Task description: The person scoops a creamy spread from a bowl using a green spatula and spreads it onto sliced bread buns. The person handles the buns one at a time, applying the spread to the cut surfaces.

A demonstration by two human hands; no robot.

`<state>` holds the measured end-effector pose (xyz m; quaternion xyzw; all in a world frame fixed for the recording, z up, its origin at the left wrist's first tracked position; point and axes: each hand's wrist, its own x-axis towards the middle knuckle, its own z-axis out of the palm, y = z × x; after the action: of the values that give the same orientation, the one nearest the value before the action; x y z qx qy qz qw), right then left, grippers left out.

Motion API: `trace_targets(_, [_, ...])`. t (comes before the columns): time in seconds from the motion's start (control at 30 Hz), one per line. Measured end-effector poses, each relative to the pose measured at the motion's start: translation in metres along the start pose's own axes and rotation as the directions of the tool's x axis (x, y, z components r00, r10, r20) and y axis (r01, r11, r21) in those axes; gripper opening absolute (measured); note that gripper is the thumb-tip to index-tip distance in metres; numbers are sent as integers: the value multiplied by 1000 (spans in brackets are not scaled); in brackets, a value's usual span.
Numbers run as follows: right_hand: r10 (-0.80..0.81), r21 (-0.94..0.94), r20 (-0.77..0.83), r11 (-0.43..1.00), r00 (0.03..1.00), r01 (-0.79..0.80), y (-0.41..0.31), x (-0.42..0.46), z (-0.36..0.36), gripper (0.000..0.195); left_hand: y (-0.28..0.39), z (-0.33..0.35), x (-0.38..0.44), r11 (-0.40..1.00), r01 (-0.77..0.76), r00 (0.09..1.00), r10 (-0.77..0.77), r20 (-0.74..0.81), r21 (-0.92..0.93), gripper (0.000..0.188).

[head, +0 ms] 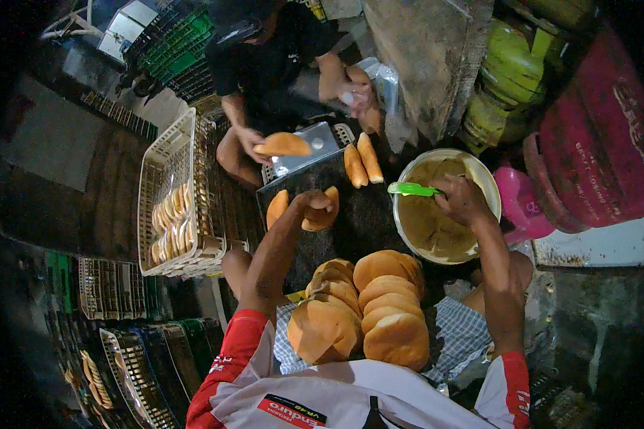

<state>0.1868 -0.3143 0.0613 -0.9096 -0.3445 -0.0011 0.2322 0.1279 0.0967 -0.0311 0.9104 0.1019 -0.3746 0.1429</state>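
My left hand (317, 206) holds a folded bread bun (320, 222) over the dark tabletop (354, 225). Another folded bun (277, 208) lies just left of it. In my right hand (461, 199) is a bright green utensil (414, 189), its visible end pointing left; which end this is, I cannot tell. That hand is above a round white bucket (400, 225) containing a thick brownish spread (434, 225). Two rows of round buns, a left row (324, 330) and a right row (396, 335), stand on edge close to my body. Two long filled rolls (362, 163) rest at the far side.
Opposite me a person's hand (249, 142) holds a bun (283, 145) over clear plastic packaging (306, 147). A cream plastic crate (193, 187) at left holds wrapped breads (172, 225). Green gas cylinders (510, 75), a pink container (520, 201) and a magenta sack (590, 145) crowd the right.
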Motion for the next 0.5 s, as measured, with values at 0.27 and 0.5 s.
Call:
trace_targets(0.27, [89, -65, 128, 995, 988, -81, 25, 3, 16, 23, 38, 30, -15, 918, -314, 865, 170, -472, -244, 65])
trace_targets(0.5, [477, -222, 363, 878, 800, -423, 88, 4, 104, 20, 58, 95, -259, 666, -695, 665, 453, -593, -271, 68])
